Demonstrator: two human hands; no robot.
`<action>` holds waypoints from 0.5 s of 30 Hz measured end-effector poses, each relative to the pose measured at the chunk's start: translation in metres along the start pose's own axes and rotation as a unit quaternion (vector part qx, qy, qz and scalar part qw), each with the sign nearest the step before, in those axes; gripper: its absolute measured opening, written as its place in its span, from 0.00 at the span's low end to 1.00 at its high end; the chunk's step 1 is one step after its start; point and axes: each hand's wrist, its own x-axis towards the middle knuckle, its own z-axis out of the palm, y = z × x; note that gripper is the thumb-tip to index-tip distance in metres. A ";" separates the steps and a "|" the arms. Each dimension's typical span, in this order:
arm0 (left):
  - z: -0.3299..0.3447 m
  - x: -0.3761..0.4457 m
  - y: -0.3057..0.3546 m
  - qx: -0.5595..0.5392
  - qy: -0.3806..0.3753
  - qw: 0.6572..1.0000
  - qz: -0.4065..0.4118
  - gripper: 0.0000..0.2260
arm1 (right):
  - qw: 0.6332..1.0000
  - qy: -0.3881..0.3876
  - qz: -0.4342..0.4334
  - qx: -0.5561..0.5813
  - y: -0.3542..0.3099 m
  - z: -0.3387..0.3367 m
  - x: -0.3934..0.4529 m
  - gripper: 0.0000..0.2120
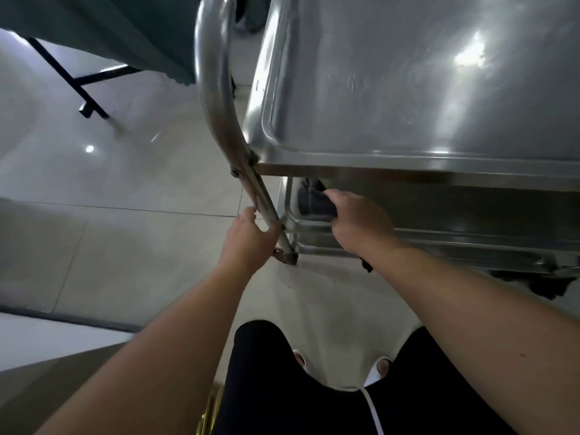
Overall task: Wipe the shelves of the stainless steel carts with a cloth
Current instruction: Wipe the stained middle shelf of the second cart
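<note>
A stainless steel cart [408, 89] fills the upper right, its top shelf bare and shiny. Below it the middle shelf [470, 238] shows only its front rim. My right hand [357, 224] reaches under the top shelf and grips a dark cloth [314, 199] at the left end of the middle shelf. My left hand [251, 240] grips the cart's slanted corner post [266, 202], fingers curled round it just below the top shelf. The far part of the cloth and the lower shelves are hidden.
The cart's curved handle tube [213, 73] rises at upper centre. A table with a dark green cover [110, 29] and black legs stands at upper left. Pale floor tiles [125, 183] lie to the left. A cart wheel [533, 284] is at right; my legs and sandals are below.
</note>
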 end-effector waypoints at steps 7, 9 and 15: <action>0.031 0.031 0.005 -0.199 0.167 0.959 0.110 0.10 | 0.992 0.079 -0.092 0.033 -0.012 0.060 0.066 0.20; 0.040 0.041 0.003 -0.215 0.187 0.951 0.120 0.13 | 0.992 0.030 -0.109 0.057 -0.011 0.084 0.076 0.19; 0.070 0.058 0.003 -0.353 0.236 0.896 0.129 0.14 | 0.979 -0.067 -0.191 -0.028 0.019 0.129 0.085 0.29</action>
